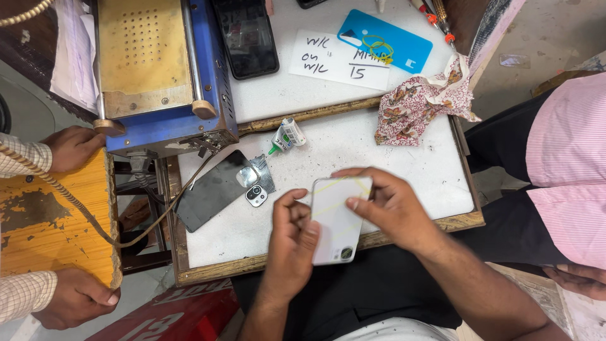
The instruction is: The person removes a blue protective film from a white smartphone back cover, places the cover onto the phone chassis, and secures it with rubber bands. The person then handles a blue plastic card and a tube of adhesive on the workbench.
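Both our hands, left (291, 243) and right (386, 205), grip the white phone (336, 222) (yellow bands around it) above the worktop (404, 161); bands could snap off if stretched.

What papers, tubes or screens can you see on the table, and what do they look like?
White paper note: top middle, rectangular, dark handwriting.
Small glue tube: table middle, white with green tip.
Dark phone screen: top, black rectangle, beside blue machine.
White phone back: held in both hands.
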